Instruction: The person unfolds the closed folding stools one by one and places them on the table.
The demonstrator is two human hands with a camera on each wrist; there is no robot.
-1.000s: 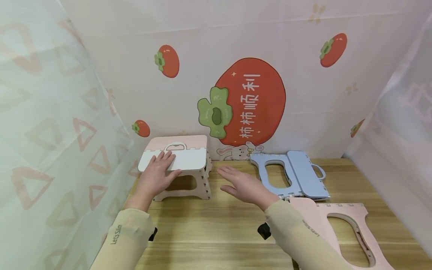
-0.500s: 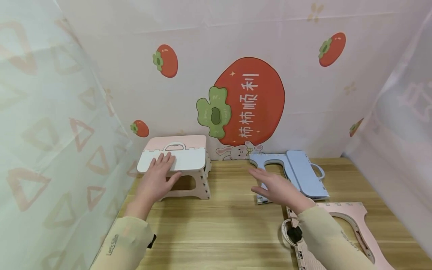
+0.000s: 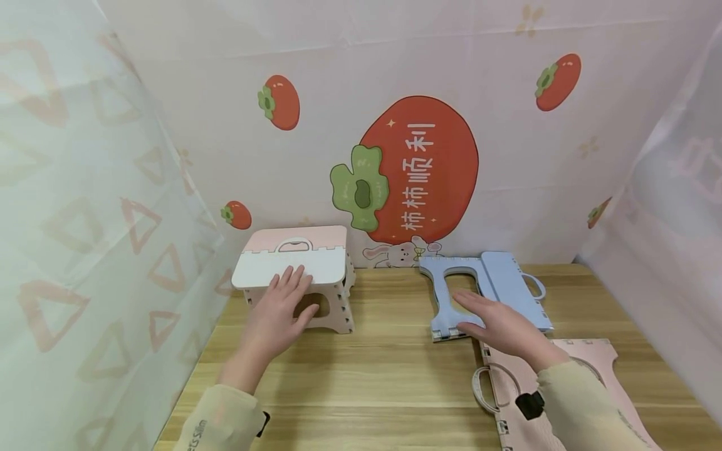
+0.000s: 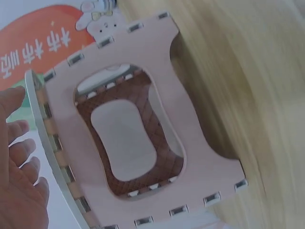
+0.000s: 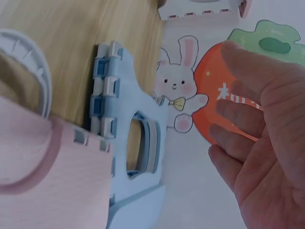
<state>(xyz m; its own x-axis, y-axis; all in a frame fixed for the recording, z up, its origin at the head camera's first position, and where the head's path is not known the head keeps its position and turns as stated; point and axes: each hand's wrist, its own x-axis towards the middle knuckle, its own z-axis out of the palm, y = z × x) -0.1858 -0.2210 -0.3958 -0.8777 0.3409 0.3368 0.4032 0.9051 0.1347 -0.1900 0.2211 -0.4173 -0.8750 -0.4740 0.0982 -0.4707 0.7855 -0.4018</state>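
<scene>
Three stools are on the table (image 3: 361, 401): one pink-and-white stool (image 3: 316, 266) unfolded at the far left corner, a folded blue stool (image 3: 510, 282) near the far right corner, and a folded pink stool (image 3: 524, 429) along the right edge, partly hidden by a sleeve (image 3: 581, 401).

The left hand (image 3: 276, 319), fingers straight, slightly parted, is at the unfolded seat; contact is unclear. The right hand (image 3: 502, 322), fingers extended, hovers by the blue stool.

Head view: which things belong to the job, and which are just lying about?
Likely the job:
standing pink-and-white stool, near the left hand
blue stool, lying flat near the right hand
pink stool, lying flat

Likely surroundings:
wooden table
persimmon-print backdrop
</scene>
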